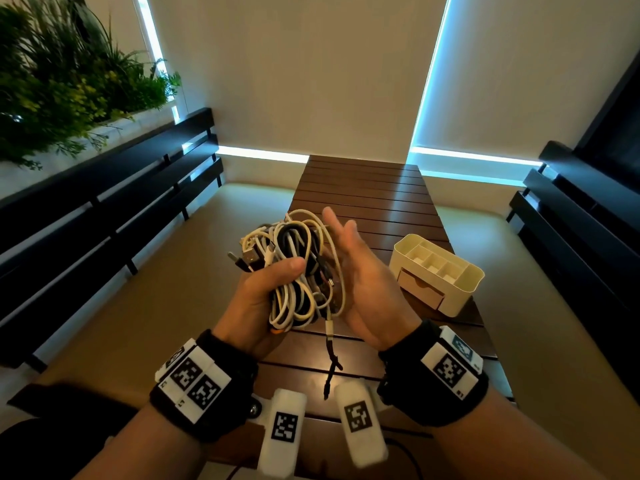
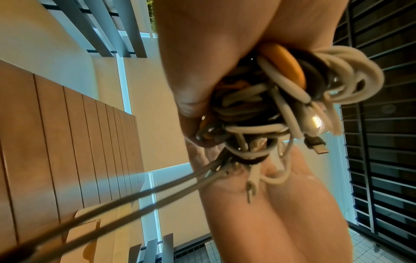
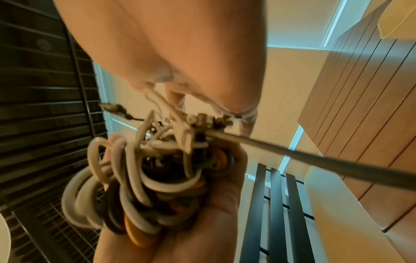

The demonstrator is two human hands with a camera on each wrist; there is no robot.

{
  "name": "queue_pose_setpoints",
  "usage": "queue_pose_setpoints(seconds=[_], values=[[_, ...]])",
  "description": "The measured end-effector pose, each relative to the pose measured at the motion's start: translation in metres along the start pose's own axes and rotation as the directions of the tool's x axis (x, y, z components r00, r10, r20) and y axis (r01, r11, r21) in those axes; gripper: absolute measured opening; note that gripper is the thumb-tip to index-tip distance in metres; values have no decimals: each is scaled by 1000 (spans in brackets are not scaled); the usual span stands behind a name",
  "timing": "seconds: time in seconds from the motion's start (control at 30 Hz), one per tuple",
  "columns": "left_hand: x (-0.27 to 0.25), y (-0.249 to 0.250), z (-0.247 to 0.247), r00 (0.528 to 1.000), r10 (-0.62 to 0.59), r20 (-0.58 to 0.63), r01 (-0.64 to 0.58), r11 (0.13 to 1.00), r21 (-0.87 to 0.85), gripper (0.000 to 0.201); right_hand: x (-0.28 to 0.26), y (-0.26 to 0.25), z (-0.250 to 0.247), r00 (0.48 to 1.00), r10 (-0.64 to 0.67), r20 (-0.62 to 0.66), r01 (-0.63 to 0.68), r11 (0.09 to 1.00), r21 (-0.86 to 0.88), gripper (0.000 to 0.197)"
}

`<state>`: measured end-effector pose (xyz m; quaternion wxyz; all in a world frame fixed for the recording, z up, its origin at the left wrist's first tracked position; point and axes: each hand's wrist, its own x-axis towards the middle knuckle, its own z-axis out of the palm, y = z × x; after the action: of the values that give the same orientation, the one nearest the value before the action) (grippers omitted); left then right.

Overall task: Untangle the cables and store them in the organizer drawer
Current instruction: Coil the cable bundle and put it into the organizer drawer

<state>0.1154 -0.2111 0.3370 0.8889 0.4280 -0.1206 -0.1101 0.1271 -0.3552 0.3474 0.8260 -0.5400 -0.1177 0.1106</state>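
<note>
The left hand (image 1: 258, 299) grips a tangled bundle of cables (image 1: 298, 268), with the thumb (image 1: 287, 266) curled across the front of the bundle and the palm beneath it; the bundle is held in the air above the near half of the bench (image 1: 374, 209). The bundle consists of white, black and grey cables, with an orange length visible at its lower end in both wrist views (image 2: 286, 65). Several connector plugs protrude from the bundle on its left side in the head view (image 1: 244, 259). One dark cable end (image 1: 330, 368) hangs free below the bundle, over the bench surface; contact with the bench cannot be determined. The right hand (image 1: 360, 282) stands with its fingers straight and its palm turned toward the bundle, lying against the bundle's right side; it is not closed around any cable. The organizer (image 1: 438, 271), cream-coloured with open top compartments, sits on the bench to the right of the hands, near the bench's right edge. Its drawer (image 1: 420, 291) on the near face is closed. Both wrists carry black straps with marker tags (image 1: 195, 379).
</note>
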Motion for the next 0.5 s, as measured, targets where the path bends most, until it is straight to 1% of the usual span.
queue_pose_setpoints(seconds=[0.07,0.1,0.17,0.2,0.27,0.33,0.37,0.43,0.5], values=[[0,2,-3,999,11,35,-11,1000,-6,67,-1,-3,-5,993,-52,-109,44,997,-69,58],[1,3,-6,999,19,31,-19,1000,1,61,-2,-2,-8,984,-74,-163,54,991,-120,59],[3,6,-11,999,41,-15,-41,999,24,60,-4,1,-16,969,-84,-232,44,984,-173,52],[4,7,-14,998,49,-40,-48,998,37,61,-6,3,-20,970,-67,-235,27,985,-171,49],[5,11,-16,996,63,-61,-60,996,62,59,-11,7,-24,980,14,-199,-41,990,-132,38],[6,14,-17,995,77,-57,-73,995,68,49,-17,10,-25,979,161,-127,-179,973,-142,30],[6,15,-17,995,84,-49,-81,995,62,45,-19,11,-23,965,248,-80,-258,953,-157,29],[6,15,-17,994,102,-36,-101,994,42,49,-22,12,-18,922,387,-10,-384,910,-155,33],[6,13,-16,993,111,-28,-110,994,24,54,-21,15,-12,893,449,-8,-446,886,-127,42]])
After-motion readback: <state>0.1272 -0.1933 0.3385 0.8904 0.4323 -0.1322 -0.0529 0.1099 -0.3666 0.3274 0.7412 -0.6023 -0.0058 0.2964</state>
